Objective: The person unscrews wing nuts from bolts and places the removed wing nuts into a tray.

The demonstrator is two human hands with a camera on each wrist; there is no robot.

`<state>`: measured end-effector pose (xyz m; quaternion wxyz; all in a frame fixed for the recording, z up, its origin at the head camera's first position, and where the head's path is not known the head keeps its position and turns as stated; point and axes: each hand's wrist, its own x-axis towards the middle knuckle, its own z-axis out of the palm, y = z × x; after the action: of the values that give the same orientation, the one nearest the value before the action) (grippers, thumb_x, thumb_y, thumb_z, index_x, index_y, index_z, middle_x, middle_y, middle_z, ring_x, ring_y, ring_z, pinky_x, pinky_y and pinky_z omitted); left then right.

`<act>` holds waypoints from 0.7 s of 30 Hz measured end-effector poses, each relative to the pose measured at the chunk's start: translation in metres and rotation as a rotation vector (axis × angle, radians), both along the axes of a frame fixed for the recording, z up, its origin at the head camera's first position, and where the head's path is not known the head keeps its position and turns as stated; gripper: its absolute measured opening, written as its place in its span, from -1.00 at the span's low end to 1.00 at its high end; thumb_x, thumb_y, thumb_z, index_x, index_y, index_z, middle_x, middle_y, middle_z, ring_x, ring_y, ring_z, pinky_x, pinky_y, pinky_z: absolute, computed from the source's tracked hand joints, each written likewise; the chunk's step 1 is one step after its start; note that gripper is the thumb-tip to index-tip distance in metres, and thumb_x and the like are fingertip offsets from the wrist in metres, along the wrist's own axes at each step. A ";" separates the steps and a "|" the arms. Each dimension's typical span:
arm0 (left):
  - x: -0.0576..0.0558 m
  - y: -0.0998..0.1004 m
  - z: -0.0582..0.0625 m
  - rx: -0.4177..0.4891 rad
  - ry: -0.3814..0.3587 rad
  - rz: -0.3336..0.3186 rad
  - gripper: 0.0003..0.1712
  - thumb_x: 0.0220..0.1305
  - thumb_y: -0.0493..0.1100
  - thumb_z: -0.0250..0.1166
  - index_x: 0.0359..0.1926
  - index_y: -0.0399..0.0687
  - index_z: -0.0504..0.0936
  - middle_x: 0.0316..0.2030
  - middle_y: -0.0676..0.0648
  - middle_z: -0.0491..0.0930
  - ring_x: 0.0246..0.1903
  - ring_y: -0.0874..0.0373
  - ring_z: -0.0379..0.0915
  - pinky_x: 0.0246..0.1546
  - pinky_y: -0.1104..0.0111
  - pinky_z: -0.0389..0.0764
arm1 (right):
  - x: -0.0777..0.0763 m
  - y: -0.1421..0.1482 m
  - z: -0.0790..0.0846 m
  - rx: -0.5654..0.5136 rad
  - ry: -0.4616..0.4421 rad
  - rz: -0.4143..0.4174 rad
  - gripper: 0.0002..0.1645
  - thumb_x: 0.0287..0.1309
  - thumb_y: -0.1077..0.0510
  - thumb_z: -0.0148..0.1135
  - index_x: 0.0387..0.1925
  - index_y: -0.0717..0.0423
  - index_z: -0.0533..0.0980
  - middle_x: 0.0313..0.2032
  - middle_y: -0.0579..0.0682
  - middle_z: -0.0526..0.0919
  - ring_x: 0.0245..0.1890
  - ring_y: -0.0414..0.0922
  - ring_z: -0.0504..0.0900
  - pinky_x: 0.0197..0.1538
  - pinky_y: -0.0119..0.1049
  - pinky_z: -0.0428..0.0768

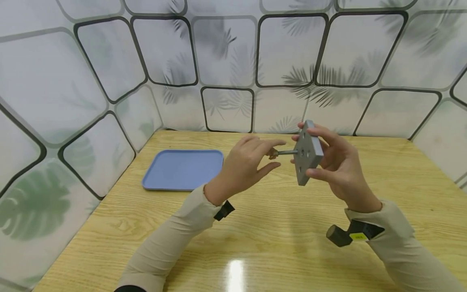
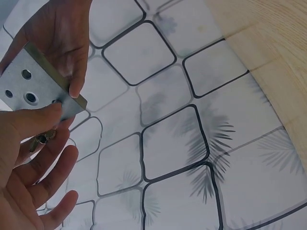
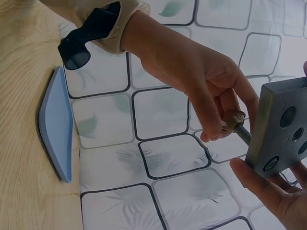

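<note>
My right hand [image 1: 337, 162] grips a grey metal plate [image 1: 307, 154] by its edges, thumb below and fingers above and behind, raised over the table. Several round holes pierce the plate's face. A threaded metal rod [image 1: 287, 152] sticks out from that face toward the left. On the rod's outer end sits a brass-coloured wing nut [image 3: 233, 120]. My left hand [image 1: 248, 164] is at the wing nut, index finger reaching above it and thumb below, the two tips apart. In the left wrist view the wing nut [image 2: 43, 138] shows beside the loosely spread fingers.
A blue tray [image 1: 182, 169] lies on the wooden table [image 1: 262, 243] at the back left, behind the left forearm. A patterned curtain [image 1: 226, 52] stands along the table's back and left side. Dark wrist devices [image 1: 339, 235] are strapped to both sleeves.
</note>
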<state>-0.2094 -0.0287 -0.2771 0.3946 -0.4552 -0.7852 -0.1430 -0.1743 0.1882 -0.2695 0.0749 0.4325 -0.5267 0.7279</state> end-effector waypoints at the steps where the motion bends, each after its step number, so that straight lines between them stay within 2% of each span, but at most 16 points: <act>1: 0.000 0.001 0.001 -0.003 0.002 0.000 -0.52 0.11 -0.12 0.38 0.07 -0.07 0.53 -0.35 0.09 0.67 -0.30 0.27 0.56 0.04 0.33 0.46 | 0.000 0.000 0.001 -0.001 -0.002 0.000 -0.25 -0.05 0.50 0.28 0.25 0.18 0.35 0.33 0.17 0.26 0.22 0.06 0.42 -0.03 -0.10 0.64; 8: -0.003 0.004 0.002 0.011 0.037 0.018 -0.68 0.14 -0.26 0.32 -0.04 -0.05 0.58 -0.38 0.07 0.62 -0.28 0.22 0.55 -0.02 0.34 0.49 | -0.004 0.003 0.003 0.002 -0.004 0.009 -0.25 -0.04 0.49 0.28 0.25 0.18 0.35 0.33 0.17 0.27 0.21 0.05 0.43 -0.03 -0.09 0.64; 16: -0.005 0.004 0.003 0.016 0.045 0.061 -0.70 0.15 -0.13 0.34 -0.06 0.01 0.62 -0.22 -0.01 0.58 -0.25 0.17 0.50 -0.01 0.30 0.48 | -0.008 0.006 0.005 -0.003 -0.001 0.008 -0.26 -0.04 0.49 0.28 0.24 0.18 0.36 0.32 0.18 0.27 0.20 0.06 0.43 -0.02 -0.09 0.63; 21: -0.007 0.005 0.004 0.024 0.050 0.072 -0.73 0.18 -0.09 0.31 -0.08 0.04 0.65 -0.23 -0.02 0.58 -0.27 0.17 0.49 -0.02 0.29 0.48 | -0.011 0.008 0.006 -0.002 -0.010 0.016 -0.26 -0.04 0.49 0.28 0.24 0.17 0.36 0.32 0.17 0.28 0.20 0.05 0.43 -0.02 -0.09 0.63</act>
<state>-0.2160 -0.0235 -0.2727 0.4244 -0.4255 -0.7892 -0.1265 -0.1849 0.1960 -0.2635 0.0670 0.4331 -0.5228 0.7312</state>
